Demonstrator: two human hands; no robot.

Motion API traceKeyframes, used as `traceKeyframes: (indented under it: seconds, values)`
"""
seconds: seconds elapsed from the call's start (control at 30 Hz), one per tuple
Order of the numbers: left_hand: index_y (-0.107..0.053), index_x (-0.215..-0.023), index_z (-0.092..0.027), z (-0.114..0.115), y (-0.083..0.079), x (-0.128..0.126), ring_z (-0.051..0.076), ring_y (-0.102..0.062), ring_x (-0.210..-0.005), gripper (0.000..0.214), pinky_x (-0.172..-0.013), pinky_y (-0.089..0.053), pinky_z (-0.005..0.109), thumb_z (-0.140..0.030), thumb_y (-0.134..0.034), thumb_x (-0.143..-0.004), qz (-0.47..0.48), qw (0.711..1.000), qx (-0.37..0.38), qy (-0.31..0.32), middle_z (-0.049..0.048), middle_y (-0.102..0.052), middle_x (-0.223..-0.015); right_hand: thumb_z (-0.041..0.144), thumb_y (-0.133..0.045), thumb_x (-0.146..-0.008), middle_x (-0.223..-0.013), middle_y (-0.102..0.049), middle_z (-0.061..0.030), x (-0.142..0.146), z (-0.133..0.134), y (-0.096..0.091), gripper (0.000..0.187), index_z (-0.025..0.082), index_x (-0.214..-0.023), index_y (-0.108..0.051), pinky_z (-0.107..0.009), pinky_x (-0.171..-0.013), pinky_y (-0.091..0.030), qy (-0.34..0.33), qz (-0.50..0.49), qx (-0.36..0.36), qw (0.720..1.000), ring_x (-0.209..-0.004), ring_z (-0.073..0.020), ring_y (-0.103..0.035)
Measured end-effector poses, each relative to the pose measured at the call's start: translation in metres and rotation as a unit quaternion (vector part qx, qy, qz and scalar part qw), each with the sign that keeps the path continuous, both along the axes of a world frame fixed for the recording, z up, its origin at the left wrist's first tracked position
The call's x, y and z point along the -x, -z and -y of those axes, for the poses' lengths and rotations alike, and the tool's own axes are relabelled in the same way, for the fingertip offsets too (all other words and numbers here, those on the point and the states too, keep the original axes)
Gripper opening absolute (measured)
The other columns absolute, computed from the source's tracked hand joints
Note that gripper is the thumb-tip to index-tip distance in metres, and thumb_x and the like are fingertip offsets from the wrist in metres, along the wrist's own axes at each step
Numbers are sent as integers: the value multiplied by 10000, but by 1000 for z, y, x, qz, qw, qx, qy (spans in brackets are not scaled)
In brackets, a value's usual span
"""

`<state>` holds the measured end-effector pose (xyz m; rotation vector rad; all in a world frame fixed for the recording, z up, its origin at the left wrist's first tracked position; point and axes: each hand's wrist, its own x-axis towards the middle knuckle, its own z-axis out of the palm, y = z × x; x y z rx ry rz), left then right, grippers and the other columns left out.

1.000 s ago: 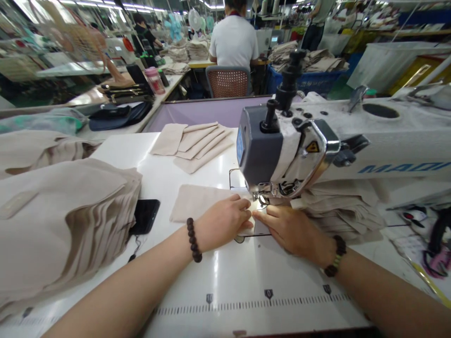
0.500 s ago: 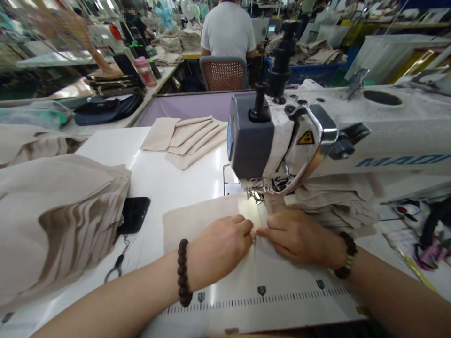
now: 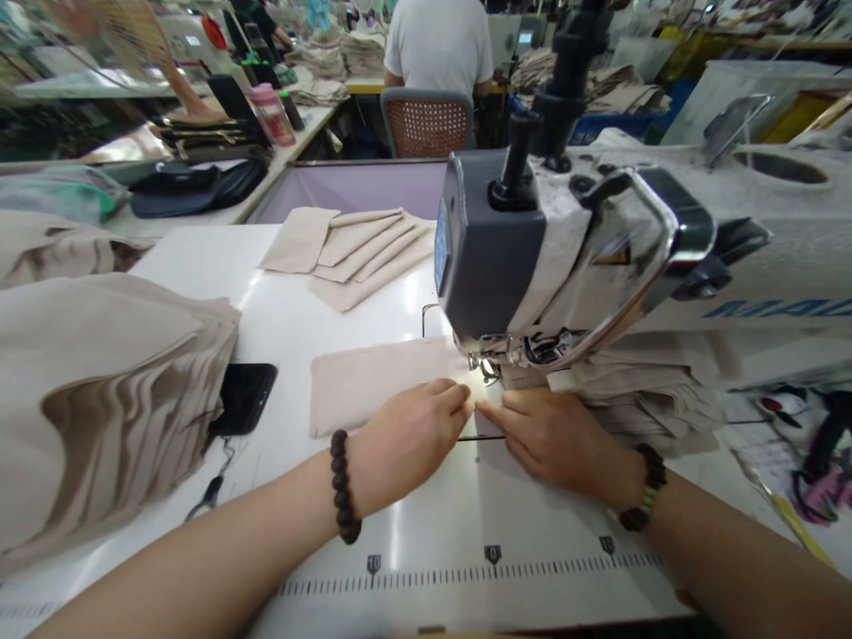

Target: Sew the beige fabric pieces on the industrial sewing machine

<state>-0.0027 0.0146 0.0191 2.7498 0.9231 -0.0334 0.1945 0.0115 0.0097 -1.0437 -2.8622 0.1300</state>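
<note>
A beige fabric piece [image 3: 373, 377] lies flat on the white sewing table, its right part under the presser foot [image 3: 489, 371] of the sewing machine [image 3: 493, 257]. My left hand [image 3: 416, 435] pinches the near edge of this fabric between thumb and fingers, just in front of the foot. Close beside it, my right hand [image 3: 556, 435] rests low with its index finger stretched toward the left fingertips, pressing on the fabric by the foot. The other right fingers lie forward, partly hidden, over cloth at the needle area.
Stacked beige pieces [image 3: 120, 390] stand at the left, beside a black phone [image 3: 245, 398]. Fanned pieces [image 3: 359, 248] lie behind; more folded cloth [image 3: 645, 390] sits under the machine arm. A printed ruler [image 3: 493, 568] runs along the front edge. A person in white [image 3: 436, 44] sits ahead.
The fabric has moved forward under the presser foot, away from me, and both hands have followed it slightly. The camera view has shifted a little.
</note>
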Motion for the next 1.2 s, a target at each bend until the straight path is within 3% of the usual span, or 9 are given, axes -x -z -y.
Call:
traceKeyframes:
  seconds: [0.1, 0.27, 0.77, 0.93, 1.0, 1.1, 1.2]
  values:
    - [-546, -1023, -92, -6, 2, 3, 190, -506, -968, 191, -868, -484, 320, -80, -392, -909, 27, 999, -9, -15, 80, -544, -970, 75, -484, -822, -772, -575, -28, 4, -1, 0, 338, 148, -1142, -563, -286, -537, -350, 43, 31, 21, 998, -680, -184, -551]
    - [-552, -1002, -103, -15, 6, 4, 192, -510, -1007, 176, -905, -469, 327, -99, -401, -911, 58, 998, -18, -27, 86, -545, -997, 49, -435, -833, -860, -614, -67, 10, -1, -1, 406, 144, -1220, -514, -256, -692, -424, 93, 40, 32, 994, -809, -186, -578]
    - [-555, -991, -130, -33, 10, 4, 165, -531, -1012, 216, -952, -437, 291, -82, -361, -910, 91, 993, -40, -57, 72, -563, -1028, 44, -452, -811, -893, -624, -82, 15, -1, -7, 340, 158, -1106, -578, -247, -746, -459, 112, 63, 23, 991, -853, -198, -585]
    - [-507, -1122, -71, -25, 11, 3, 205, -426, -1158, 242, -1027, -371, 327, -95, -403, -906, 63, 993, -80, -64, 120, -496, -1192, 66, -430, -819, -907, -628, -91, 9, -1, 4, 375, 147, -1163, -555, -275, -794, -472, 99, 35, -1, 994, -858, -203, -589]
    - [-500, -1133, -63, -17, 9, 2, 241, -444, -1117, 251, -945, -435, 371, -110, -409, -904, 27, 989, -118, -87, 132, -489, -1188, 80, -408, -821, -929, -631, -94, 6, 0, 10, 392, 151, -1180, -550, -290, -808, -478, 86, 14, -21, 996, -873, -207, -589]
    - [-547, -1023, -68, -8, 6, 0, 242, -522, -911, 201, -721, -503, 354, -120, -398, -899, -33, 983, -138, -119, 118, -540, -1015, 113, -347, -849, -978, -628, -104, 1, 0, 21, 402, 144, -1200, -542, -341, -817, -492, 67, -20, -48, 996, -896, -225, -587]
    - [-536, -1055, -28, -15, 14, 5, 257, -521, -967, 239, -791, -493, 354, -106, -394, -880, -55, 978, -122, -161, 151, -534, -1052, 149, -293, -889, -1023, -614, -113, -4, -2, 33, 402, 132, -1211, -534, -398, -835, -493, 58, -44, -58, 996, -902, -238, -593]
